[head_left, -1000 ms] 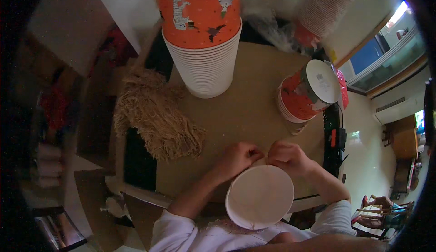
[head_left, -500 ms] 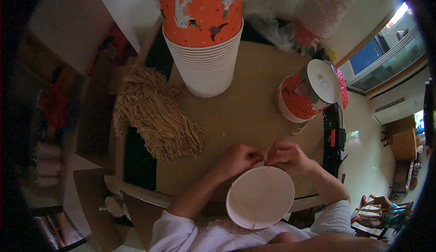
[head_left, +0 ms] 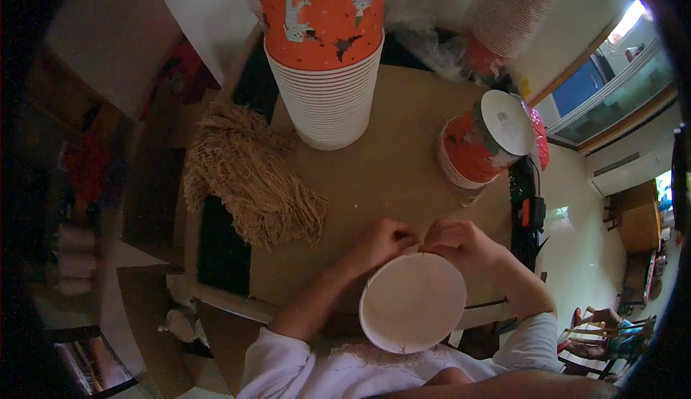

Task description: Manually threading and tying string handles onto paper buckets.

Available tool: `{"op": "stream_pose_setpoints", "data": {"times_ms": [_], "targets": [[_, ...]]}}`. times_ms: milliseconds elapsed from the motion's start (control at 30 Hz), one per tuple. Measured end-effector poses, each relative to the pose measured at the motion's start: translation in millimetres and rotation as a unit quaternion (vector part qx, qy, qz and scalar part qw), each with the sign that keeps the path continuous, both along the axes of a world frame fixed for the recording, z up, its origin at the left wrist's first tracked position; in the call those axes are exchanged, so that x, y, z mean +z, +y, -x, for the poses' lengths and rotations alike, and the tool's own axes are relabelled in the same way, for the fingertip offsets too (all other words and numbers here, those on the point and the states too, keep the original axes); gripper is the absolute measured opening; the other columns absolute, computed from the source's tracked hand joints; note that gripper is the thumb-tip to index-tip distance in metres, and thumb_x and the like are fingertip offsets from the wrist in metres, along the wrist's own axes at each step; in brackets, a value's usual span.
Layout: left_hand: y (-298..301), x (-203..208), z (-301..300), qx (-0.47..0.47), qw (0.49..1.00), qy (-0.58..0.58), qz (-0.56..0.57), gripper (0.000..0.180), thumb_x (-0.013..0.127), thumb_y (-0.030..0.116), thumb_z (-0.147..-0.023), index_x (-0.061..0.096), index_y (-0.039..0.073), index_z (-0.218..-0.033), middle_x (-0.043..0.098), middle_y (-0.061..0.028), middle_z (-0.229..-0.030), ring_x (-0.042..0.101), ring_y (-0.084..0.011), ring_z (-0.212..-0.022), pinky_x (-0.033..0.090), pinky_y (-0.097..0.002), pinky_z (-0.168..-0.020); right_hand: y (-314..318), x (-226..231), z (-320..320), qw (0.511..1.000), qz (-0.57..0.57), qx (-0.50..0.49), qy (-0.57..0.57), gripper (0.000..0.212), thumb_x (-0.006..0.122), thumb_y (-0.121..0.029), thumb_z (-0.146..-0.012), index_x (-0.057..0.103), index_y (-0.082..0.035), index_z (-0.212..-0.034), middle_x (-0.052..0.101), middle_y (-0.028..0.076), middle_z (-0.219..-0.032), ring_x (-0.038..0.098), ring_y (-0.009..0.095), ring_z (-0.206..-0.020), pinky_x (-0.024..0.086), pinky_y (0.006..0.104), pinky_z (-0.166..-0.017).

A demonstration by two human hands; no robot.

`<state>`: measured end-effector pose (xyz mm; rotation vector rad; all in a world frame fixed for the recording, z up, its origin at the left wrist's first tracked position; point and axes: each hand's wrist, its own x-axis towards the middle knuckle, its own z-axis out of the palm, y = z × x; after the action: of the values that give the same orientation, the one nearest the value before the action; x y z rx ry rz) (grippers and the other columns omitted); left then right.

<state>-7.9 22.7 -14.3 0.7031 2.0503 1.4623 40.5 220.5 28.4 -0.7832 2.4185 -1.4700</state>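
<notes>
A round white-lined paper bucket (head_left: 412, 305) is tipped against my body, its mouth facing up toward me. At its far rim my left hand (head_left: 385, 243) is closed in a pinch, fingertips toward the right. My right hand (head_left: 464, 243) pinches from the other side, close to the left one. A thin strand of brown twine (head_left: 419, 248) shows between the fingertips at the rim, mostly hidden by the fingers. Another bit of twine (head_left: 403, 346) hangs at the near rim. Left of my hands, a thick bundle of cut brown twine (head_left: 252, 176) lies on the cardboard-covered table.
A tall stack of nested orange-and-white paper buckets (head_left: 324, 97) stands at the far side of the table (head_left: 381, 176). A shorter upside-down stack (head_left: 475, 151) sits at the right. Behind it are more wrapped buckets (head_left: 515, 10). A black-and-red device (head_left: 533, 214) lies at the right edge.
The bucket's mouth has tilted slightly, and its near rim sits a little higher. My hands stay pinched at the far rim with only small finger shifts.
</notes>
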Motion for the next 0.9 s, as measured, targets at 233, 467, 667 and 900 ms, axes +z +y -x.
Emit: {"op": "stream_pose_setpoints", "data": {"times_ms": [233,467,667,900], "targets": [[-6.8,4.5,-1.4,0.077,0.941,-0.202,-0.259,0.016,0.058,0.013,-0.079,0.055,0.005,-0.093,0.056,-0.0038,-0.071,0.053,-0.0113,-0.057,0.046,-0.0267,-0.053,-8.1,28.2,-19.2,0.982,-0.094,-0.082,-0.139,0.027,0.061,-0.003,-0.072,0.05,-0.004,-0.096,0.054,0.004,-0.075,0.052,0.013,-0.067,0.043,0.0271,-0.06],[-61.4,48.2,-0.9,0.088,0.91,-0.305,-0.266,0.009,0.059,0.008,-0.077,0.055,0.005,-0.084,0.05,-0.0002,-0.064,0.046,-0.0104,-0.051,0.04,-0.0251,-0.048,-5.9,24.4,-50.0,0.963,-0.123,-0.209,-0.118,0.029,0.058,-0.005,-0.071,0.044,-0.005,-0.096,0.052,0.005,-0.074,0.051,0.013,-0.064,0.044,0.0268,-0.057],[-63.8,27.0,-19.6,0.105,0.987,0.11,-0.045,0.016,0.067,0.016,-0.072,0.062,0.0,-0.074,0.056,-0.0069,-0.07,0.055,-0.0167,-0.061,0.045,-0.0276,-0.058,-11.0,11.1,-83.1,0.96,-0.135,-0.236,-0.07,0.024,0.052,-0.009,-0.076,0.041,-0.007,-0.097,0.049,0.008,-0.07,0.048,0.013,-0.064,0.042,0.0287,-0.057],[-64.4,26.8,-44.4,0.067,0.971,0.229,0.023,0.025,0.066,0.025,-0.072,0.064,0.003,-0.083,0.056,-0.0117,-0.082,0.056,-0.0217,-0.071,0.044,-0.0312,-0.062,-24.5,23.0,-102.3,0.953,-0.128,-0.274,-0.017,0.03,0.057,-0.01,-0.077,0.042,-0.004,-0.102,0.053,0.011,-0.081,0.053,0.023,-0.073,0.044,0.031,-0.067]]}}
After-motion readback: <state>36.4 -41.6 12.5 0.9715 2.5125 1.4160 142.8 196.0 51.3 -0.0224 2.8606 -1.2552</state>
